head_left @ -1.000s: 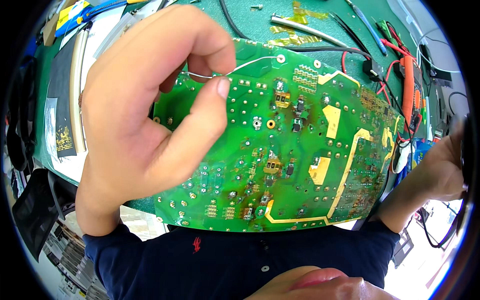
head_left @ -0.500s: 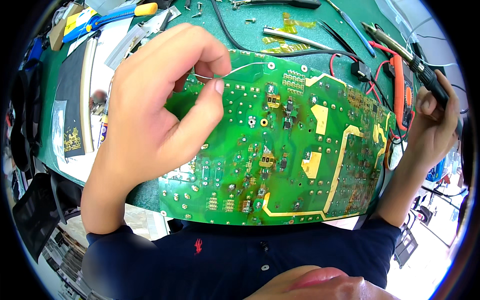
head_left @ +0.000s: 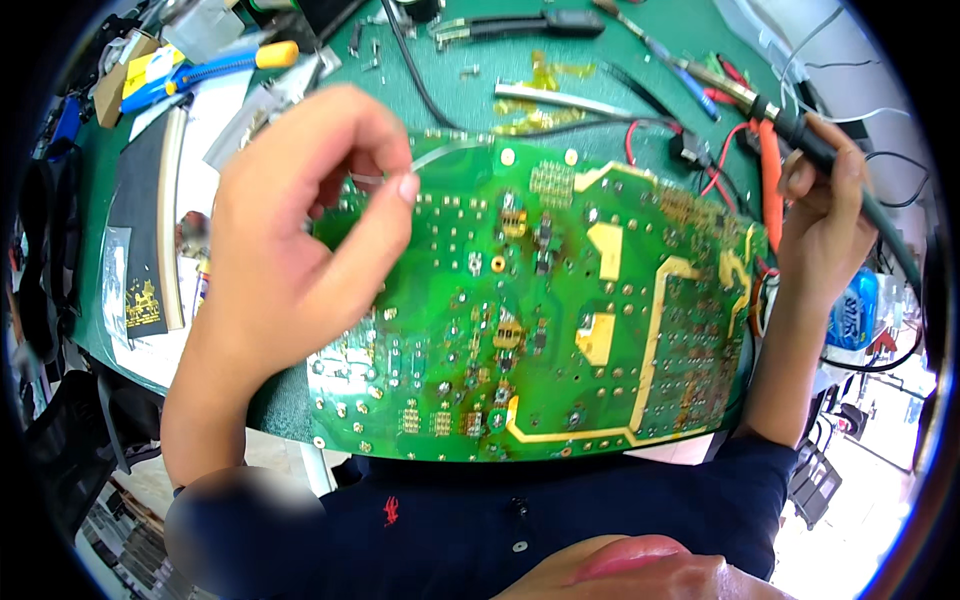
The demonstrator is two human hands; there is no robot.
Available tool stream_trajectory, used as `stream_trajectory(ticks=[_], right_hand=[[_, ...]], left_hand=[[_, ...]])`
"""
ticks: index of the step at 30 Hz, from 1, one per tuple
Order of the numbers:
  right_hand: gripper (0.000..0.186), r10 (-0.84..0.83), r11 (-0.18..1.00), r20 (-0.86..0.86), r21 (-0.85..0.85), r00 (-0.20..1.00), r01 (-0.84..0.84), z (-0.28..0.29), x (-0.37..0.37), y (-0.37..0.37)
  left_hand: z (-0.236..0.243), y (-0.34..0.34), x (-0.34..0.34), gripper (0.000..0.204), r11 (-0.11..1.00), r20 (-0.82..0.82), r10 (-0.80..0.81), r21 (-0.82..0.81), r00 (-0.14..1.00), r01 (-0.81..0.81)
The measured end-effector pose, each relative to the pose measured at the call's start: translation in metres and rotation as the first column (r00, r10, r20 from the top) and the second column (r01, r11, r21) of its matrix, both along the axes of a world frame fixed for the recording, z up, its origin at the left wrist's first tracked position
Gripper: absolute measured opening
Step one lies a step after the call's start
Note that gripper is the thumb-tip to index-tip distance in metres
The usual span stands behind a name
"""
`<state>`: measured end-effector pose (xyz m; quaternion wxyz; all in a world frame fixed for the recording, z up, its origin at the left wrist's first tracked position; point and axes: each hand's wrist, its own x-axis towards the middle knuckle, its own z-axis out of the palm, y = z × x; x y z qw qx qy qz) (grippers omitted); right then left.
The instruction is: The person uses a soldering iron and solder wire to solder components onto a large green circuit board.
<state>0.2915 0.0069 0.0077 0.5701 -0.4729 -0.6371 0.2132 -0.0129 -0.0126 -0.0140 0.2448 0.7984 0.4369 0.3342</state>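
A large green circuit board lies solder side up in front of me, with brown residue around several joints. My left hand is over its left part, thumb and forefinger pinched on a thin silvery solder wire. The wire's free end reaches right, over the board's far edge area. My right hand, beyond the board's right edge, grips a soldering iron by its dark handle. The iron's metal end points up and left, over the mat and apart from the board.
Beyond the board lie a metal tube, amber tape, dark-handled pliers and loose screws. An orange-edged meter with cables is at right. A blue cutter and black booklet are at left.
The view has shifted, moving the whole scene left. My right hand has brought the soldering iron slightly left, closer to the board. My left hand keeps its pinch on the solder wire.
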Motion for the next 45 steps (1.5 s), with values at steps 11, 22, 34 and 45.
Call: stream_trajectory(ticks=[11, 22, 34, 45], right_hand=[[0.025, 0.407, 0.805, -0.406, -0.264, 0.818, -0.531, -0.002, -0.022, -0.023], [0.019, 0.444, 0.778, -0.38, -0.284, 0.811, -0.56, -0.019, -0.012, -0.025], [0.057, 0.628, 0.758, -0.136, -0.118, 0.766, -0.642, -0.033, -0.015, 0.0], [0.058, 0.634, 0.765, -0.104, -0.062, 0.766, -0.641, -0.037, -0.012, 0.002]], left_hand=[[-0.015, -0.003, -0.001, 0.014, 0.996, 0.06, -0.043, 0.077, 0.997, 0.038], [-0.023, -0.01, 0.006, 0.018, 0.997, 0.173, 0.026, 0.066, 0.985, -0.038], [-0.027, -0.004, 0.007, 0.019, 0.988, 0.086, -0.098, 0.126, 0.991, 0.087], [-0.023, -0.005, 0.002, 0.019, 0.989, 0.067, -0.097, 0.12, 0.993, 0.089]])
